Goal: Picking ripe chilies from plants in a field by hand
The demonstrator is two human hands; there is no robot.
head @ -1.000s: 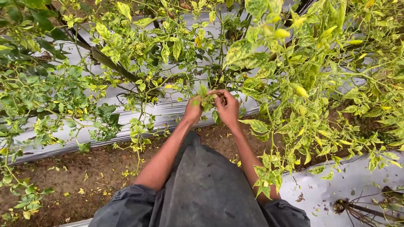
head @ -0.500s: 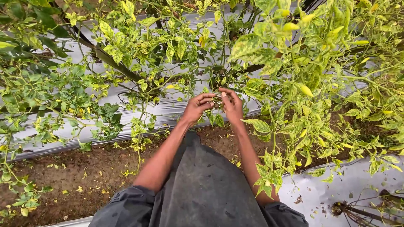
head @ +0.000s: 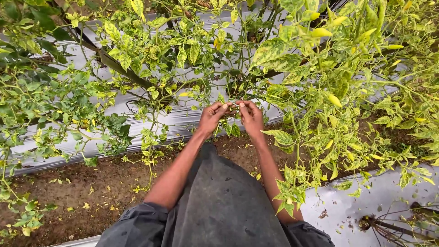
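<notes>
A small pale pepper (head: 234, 105), or perhaps a stem, is pinched between the fingertips of the left hand (head: 211, 118) and right hand (head: 251, 116), lying crosswise between them, equally near both, amid the leaves (head: 279, 50).

left hand (head: 211, 118): opened a moment ago, now curled again, fingertips meeting the right's.
right hand (head: 251, 116): barely shifted.
</notes>
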